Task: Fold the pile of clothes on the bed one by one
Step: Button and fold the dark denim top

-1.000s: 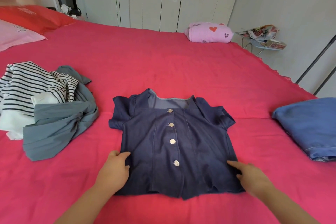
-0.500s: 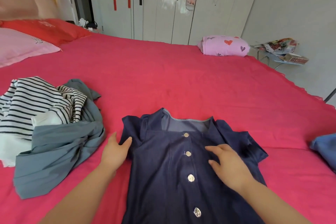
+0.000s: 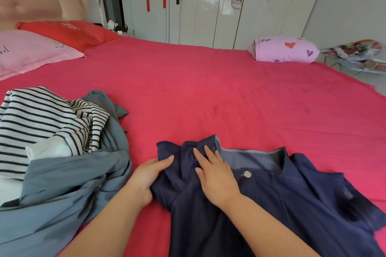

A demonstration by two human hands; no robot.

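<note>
A dark navy button-front top (image 3: 282,204) lies face up on the red bed (image 3: 208,94), collar toward the far side. My left hand (image 3: 146,179) grips the top's bunched left sleeve, thumb over the cloth. My right hand (image 3: 217,179) rests flat on the left shoulder beside the collar, fingers straight. To the left lies the pile: a black-and-white striped shirt (image 3: 41,123) on a grey-blue garment (image 3: 62,190). The top's hem runs below the frame.
A folded lilac heart-print item (image 3: 284,50) sits at the bed's far right edge. Pink (image 3: 27,52) and red (image 3: 69,32) pillows lie by the headboard at far left. A cluttered rack (image 3: 359,54) stands beyond the right edge; wardrobe doors stand behind.
My right hand slid from the button line to the left shoulder. My left hand took hold of the left sleeve and bunched it. The view moved in closer.
</note>
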